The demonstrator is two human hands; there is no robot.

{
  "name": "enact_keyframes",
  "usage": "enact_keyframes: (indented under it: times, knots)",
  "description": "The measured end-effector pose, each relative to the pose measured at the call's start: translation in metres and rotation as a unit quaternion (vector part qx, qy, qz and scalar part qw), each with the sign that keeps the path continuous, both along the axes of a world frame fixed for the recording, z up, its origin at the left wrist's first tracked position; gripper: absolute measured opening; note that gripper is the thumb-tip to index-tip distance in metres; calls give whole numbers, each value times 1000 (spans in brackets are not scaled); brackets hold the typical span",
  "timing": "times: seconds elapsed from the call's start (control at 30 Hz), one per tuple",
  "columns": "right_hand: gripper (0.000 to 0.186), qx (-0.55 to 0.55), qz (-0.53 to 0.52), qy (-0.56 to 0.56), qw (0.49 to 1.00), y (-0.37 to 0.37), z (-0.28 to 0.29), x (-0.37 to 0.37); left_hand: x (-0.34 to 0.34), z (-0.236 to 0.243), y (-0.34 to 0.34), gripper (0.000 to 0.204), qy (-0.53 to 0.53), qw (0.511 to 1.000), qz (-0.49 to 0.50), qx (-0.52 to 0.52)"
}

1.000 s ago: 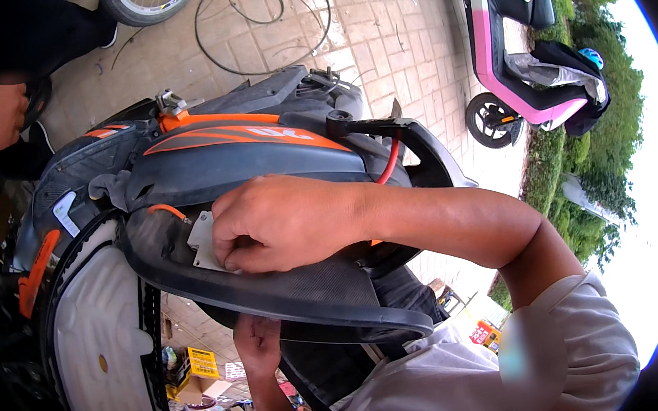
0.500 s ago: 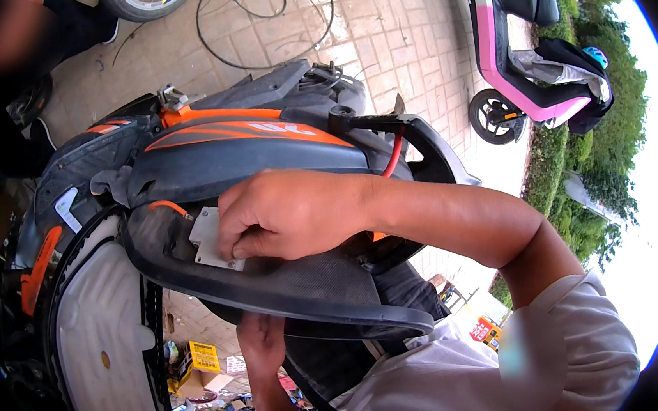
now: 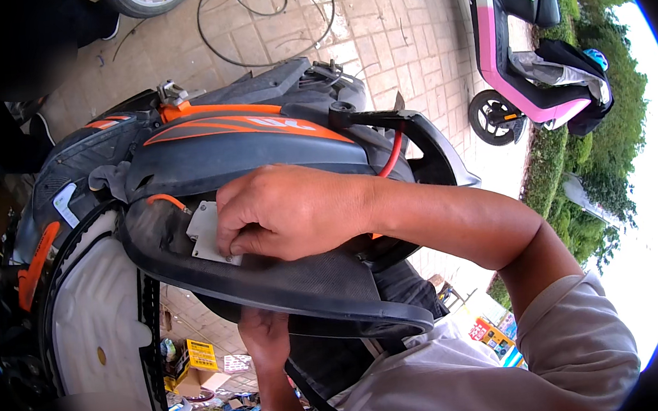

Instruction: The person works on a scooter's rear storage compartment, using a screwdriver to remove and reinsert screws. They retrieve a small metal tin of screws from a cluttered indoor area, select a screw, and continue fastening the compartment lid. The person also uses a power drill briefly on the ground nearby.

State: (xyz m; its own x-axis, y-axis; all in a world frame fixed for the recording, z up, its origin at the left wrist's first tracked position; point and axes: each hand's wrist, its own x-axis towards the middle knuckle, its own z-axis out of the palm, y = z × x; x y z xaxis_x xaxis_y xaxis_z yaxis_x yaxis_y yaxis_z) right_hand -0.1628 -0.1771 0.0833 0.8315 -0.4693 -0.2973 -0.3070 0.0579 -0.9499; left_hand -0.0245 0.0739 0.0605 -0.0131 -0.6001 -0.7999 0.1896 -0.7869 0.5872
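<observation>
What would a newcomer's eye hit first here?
Probably the dark vehicle body with its orange stripe, across the middle left. Just below it, the right hand has its fingers bent over a pale flat plate, while the left hand shows under the edge of a black curved guard. Next, the pink-and-white scooter at upper right, beside the hedge.

The left camera on the person's head looks down, with the right hand (image 3: 287, 213) and left hand (image 3: 264, 336) near it. Its wide, round view bends near the edges and takes in far green plants (image 3: 627, 93) on the right.
</observation>
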Motion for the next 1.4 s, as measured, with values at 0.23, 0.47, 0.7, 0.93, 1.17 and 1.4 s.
enact_keyframes:
  times: [0.23, 0.47, 0.7, 0.93, 1.17, 1.4]
  knots:
    - [10, -16, -2, -3, 1000, 0, 1, -3, -24, 9, -10, 44, -27, 991, 128, 11]
    - [10, -26, 4, -14, 1000, -1, 1, 0, -4, 2, 1, 33, -82, 996, 38, -16]
    - [12, -43, 25, 63, 997, 5, 19, 13, 2, 3, 12, 39, -57, 998, 30, -16]
    - [39, -65, 32, 171, 983, 25, 74, 18, 17, -3, 11, 34, 8, 986, 66, -150]
    - [38, -334, -58, 160, 927, 68, 110, 8, 4, -2, -3, 31, -22, 987, 42, -155]
    - [53, -3, -277, 169, 946, 187, 69, 4, -11, -11, -26, 29, -9, 973, 50, -227]
